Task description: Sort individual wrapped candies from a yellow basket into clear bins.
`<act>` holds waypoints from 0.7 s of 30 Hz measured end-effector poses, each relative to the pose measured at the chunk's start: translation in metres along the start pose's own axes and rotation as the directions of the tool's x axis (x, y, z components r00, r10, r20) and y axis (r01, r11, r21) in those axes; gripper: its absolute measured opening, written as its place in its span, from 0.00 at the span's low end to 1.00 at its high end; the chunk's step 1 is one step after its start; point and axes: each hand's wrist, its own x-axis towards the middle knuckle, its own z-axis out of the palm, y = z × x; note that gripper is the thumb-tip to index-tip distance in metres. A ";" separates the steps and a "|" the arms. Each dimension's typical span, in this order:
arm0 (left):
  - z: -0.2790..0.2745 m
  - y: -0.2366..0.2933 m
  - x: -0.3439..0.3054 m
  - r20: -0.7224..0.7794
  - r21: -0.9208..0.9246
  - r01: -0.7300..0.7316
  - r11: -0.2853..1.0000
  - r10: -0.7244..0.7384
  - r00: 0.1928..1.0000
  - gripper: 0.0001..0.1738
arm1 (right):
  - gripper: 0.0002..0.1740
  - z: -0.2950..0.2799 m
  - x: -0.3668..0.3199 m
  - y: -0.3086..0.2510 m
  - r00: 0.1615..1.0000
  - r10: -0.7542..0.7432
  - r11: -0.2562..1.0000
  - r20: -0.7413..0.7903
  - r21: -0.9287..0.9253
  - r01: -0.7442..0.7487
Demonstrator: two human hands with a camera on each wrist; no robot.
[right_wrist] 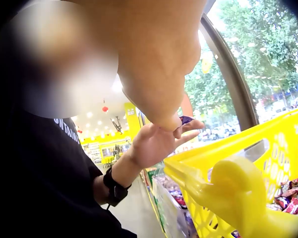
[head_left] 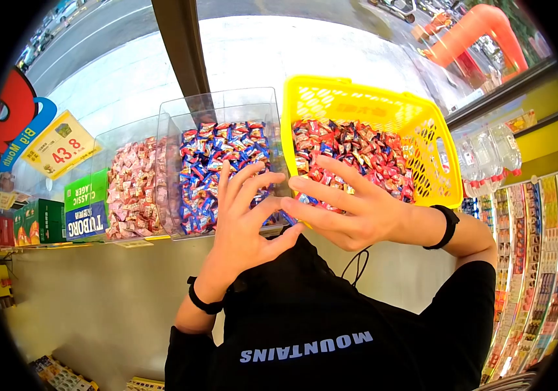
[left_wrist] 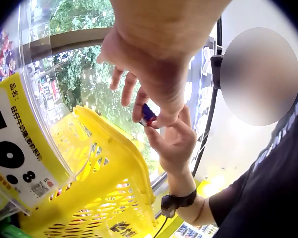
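A small candy in a blue and red wrapper [left_wrist: 148, 115] sits between the fingertips of both hands. My left hand [head_left: 243, 215] pinches it with thumb and forefinger, the other fingers spread. From the other side my right hand [head_left: 350, 212] pinches it as well, fingertips meeting the left ones. In the head view the hands largely cover the candy; in the right wrist view its dark wrapper [right_wrist: 186, 120] shows past the fingertips. Behind the hands stands a clear bin of blue-wrapped candies [head_left: 220, 146]. Close to the right hand is a yellow basket [head_left: 445, 153] of red-wrapped candies [head_left: 357, 150].
A bin of pink-wrapped candies [head_left: 136, 189] stands left, beside a green and blue Tuborg box [head_left: 87, 202]. Price signs [head_left: 63, 144] rise above the bins. A window lies behind them; plastic bottles [head_left: 487, 153] and stocked shelves [head_left: 533, 260] are at the right.
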 end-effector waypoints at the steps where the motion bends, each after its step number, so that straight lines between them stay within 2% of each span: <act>1: -0.001 0.001 0.000 -0.002 0.003 0.006 1.000 -0.006 1.000 0.21 | 0.17 0.000 0.000 0.000 1.000 0.003 1.000 0.016 0.019 -0.003; 5: -0.003 -0.016 -0.008 -0.029 0.143 0.052 0.988 -0.048 0.998 0.18 | 0.12 -0.002 -0.006 0.031 0.990 0.100 0.993 0.101 0.048 -0.105; 6: -0.004 -0.024 -0.014 -0.003 0.180 0.101 0.978 -0.102 0.995 0.16 | 0.11 -0.001 -0.010 0.044 0.969 0.191 0.975 0.158 0.085 -0.206; 8: -0.004 -0.042 -0.029 0.080 0.260 0.145 0.955 -0.171 0.982 0.18 | 0.09 0.006 -0.026 0.073 0.890 0.362 0.902 0.277 0.138 -0.409; 11: 0.007 -0.060 -0.042 0.094 0.359 0.158 0.920 -0.204 0.975 0.24 | 0.07 0.033 -0.068 0.119 0.686 0.540 0.665 0.488 0.252 -0.703; 14: 0.008 -0.061 -0.043 0.076 0.348 0.212 0.913 -0.253 0.965 0.26 | 0.11 0.055 -0.090 0.143 0.529 0.528 0.683 0.664 0.038 -0.730; 17: 0.012 -0.065 -0.047 0.074 0.316 0.227 0.921 -0.262 0.962 0.22 | 0.17 0.087 -0.107 0.155 0.399 0.462 0.699 0.792 -0.049 -0.713; 20: 0.011 -0.064 -0.047 0.068 0.297 0.250 0.922 -0.282 0.957 0.18 | 0.21 0.107 -0.110 0.139 0.423 0.552 0.732 0.719 -0.174 -0.659; 21: 0.011 -0.065 -0.048 0.068 0.293 0.253 0.922 -0.284 0.956 0.18 | 0.19 0.121 -0.120 0.143 0.474 0.527 0.744 0.706 -0.113 -0.659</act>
